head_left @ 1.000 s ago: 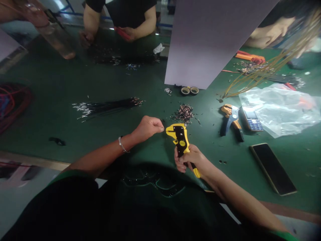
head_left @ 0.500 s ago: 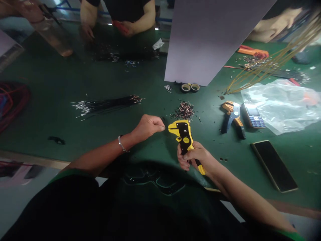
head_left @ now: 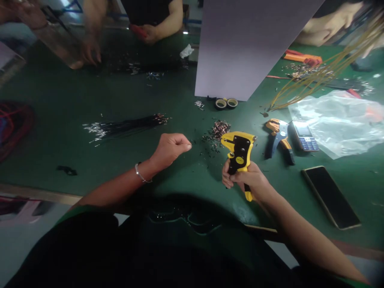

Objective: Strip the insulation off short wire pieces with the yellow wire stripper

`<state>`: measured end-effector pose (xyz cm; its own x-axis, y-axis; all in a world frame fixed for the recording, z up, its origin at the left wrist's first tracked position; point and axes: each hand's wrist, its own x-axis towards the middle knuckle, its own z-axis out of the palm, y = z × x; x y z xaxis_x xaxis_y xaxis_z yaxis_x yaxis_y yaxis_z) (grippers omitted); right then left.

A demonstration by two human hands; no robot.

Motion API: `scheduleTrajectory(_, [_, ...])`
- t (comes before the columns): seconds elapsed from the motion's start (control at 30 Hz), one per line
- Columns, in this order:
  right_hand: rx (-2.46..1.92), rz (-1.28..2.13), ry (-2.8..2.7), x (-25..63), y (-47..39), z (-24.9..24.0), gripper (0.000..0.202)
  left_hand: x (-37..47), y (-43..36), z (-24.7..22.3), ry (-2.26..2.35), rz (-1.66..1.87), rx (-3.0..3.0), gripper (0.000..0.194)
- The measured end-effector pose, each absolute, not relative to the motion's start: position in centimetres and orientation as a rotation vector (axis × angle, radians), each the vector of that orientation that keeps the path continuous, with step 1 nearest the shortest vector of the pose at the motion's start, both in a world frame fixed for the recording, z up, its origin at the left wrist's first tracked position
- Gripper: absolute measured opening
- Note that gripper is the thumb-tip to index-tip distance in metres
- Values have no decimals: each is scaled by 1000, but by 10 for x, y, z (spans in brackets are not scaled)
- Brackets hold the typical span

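My right hand (head_left: 244, 176) is wrapped round the handles of a yellow and black wire stripper (head_left: 240, 154), its jaws pointing left and away from me. Left of it, my left hand (head_left: 172, 150) is closed with thumb and forefinger pinched together; whatever may be between them is too small to make out. A gap separates the pinch from the tool. Just beyond the stripper lies a heap of small copper-coloured bits (head_left: 221, 129), with dark scraps scattered around it. A bundle of black wires (head_left: 126, 125) with silvery and coppery ends rests beyond my left hand.
A pale upright panel (head_left: 225, 52) stands ahead, two tape rolls (head_left: 226, 103) at its foot. To the right are another wire stripper (head_left: 279, 138), a keypad phone (head_left: 304, 136), a smartphone (head_left: 331, 198) and a plastic bag (head_left: 342, 124). Co-workers' hands are across the green table.
My right hand has carried the wire stripper right and slightly away from me. My left hand has shifted a little left, so the gap between them is wider. A co-worker's hand moved left.
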<state>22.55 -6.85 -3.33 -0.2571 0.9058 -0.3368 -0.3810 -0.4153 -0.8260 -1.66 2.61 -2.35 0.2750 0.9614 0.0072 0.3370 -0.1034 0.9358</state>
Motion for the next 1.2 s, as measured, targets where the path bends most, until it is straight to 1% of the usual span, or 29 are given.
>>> scheduleTrajectory(0.33, [-984, 1897, -820, 202, -65, -40, 25, -15, 21, -23, 1246, 869, 1634, 11])
scheduleTrajectory(0.6, [-995, 1856, -868, 189, -65, -53, 28, -11, 19, -27, 1245, 869, 1415, 12])
scheduleTrajectory(0.77, [-1073, 1759, -895, 189, -61, -43, 27, -7, 17, -24, 1236, 858, 1300, 11])
scheduleTrajectory(0.9, [-1143, 1774, -921, 190, -60, -33, 27, -5, 16, -22, 1213, 859, 1188, 11])
scheduleTrajectory(1.2, [-1198, 1731, -985, 185, -61, -35, 28, -6, 17, -15, 1114, 808, 963, 14])
